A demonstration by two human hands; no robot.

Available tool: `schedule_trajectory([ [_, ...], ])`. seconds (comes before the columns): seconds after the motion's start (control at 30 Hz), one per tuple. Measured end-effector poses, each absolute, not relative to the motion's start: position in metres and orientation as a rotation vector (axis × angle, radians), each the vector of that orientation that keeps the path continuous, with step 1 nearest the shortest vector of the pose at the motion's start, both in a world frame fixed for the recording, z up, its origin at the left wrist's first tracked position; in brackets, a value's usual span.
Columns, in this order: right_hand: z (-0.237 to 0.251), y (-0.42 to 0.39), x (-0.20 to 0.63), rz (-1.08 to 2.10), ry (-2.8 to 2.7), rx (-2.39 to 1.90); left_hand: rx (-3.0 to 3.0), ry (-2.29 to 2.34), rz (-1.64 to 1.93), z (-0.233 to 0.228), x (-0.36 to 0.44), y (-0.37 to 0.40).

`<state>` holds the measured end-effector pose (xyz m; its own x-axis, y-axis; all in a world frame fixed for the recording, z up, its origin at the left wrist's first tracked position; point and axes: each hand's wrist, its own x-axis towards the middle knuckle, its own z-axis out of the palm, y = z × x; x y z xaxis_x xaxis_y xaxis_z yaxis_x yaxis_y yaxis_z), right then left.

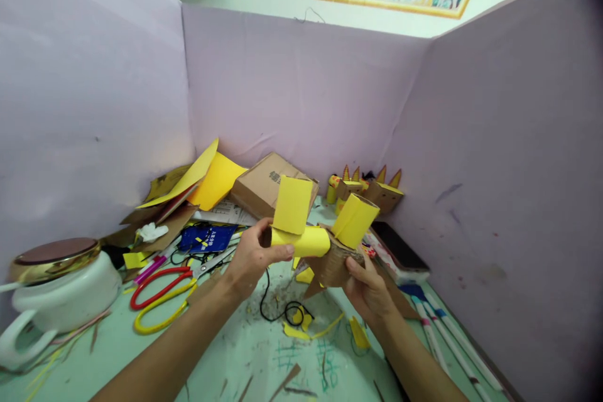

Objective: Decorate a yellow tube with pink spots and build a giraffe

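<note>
My left hand [252, 257] grips a yellow paper roll [306, 241] with a flat yellow paper flap [293, 204] standing up from it. My right hand [367, 289] holds a brown cardboard piece [332, 264] from below, with a second yellow paper tube [354, 220] sitting on its top. The roll in my left hand touches the cardboard piece. Both are held above the green table [264, 352].
Red and yellow scissors [160, 298] lie left of my left arm, near a white and gold pot [56, 289]. A cardboard box [264, 185], yellow sheets [211, 179] and small cardboard figures [372, 191] sit at the back. Markers [443, 326] and a phone [400, 248] lie right. Purple partition walls surround the table.
</note>
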<state>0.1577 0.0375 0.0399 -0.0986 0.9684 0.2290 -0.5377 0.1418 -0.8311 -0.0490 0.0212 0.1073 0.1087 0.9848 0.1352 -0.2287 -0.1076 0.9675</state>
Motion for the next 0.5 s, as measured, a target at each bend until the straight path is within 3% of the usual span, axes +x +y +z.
schedule_trajectory([
  [0.2, 0.046, 0.03, 0.186, 1.184, -0.94, -0.852, 1.176, 0.903, 1.345, 0.1, -0.052, 0.026],
  [0.4, 0.056, 0.003, 0.28, 0.318, -1.182, -1.67, 1.157, 1.013, 1.376, 0.094, -0.055, 0.025],
  [0.5, 0.052, -0.004, 0.306, 0.227, -1.325, -1.943, 1.207, 1.061, 1.384, 0.092, -0.057, 0.025],
])
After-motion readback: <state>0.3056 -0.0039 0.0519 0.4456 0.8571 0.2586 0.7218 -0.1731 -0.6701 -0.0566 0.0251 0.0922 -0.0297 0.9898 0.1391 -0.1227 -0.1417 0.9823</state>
